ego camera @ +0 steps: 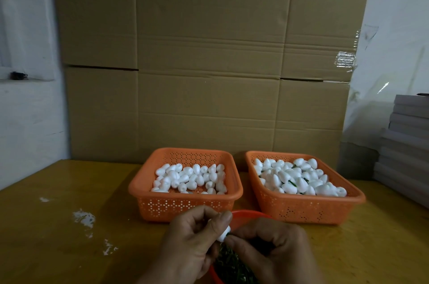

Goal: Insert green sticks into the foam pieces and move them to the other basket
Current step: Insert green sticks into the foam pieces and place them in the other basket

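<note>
With the left hand (192, 235) pinching a foam piece (224, 233) above the red bowl (246, 215) and the right hand (269, 244) fingers apparently gripping a green stick (228, 234) at its base, she'd best push straight along the axis, gently

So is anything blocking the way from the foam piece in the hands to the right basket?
Nothing visible does. The left hand holds the foam piece against the right hand, over the red bowl. The right basket sits just beyond, open-topped.
</note>
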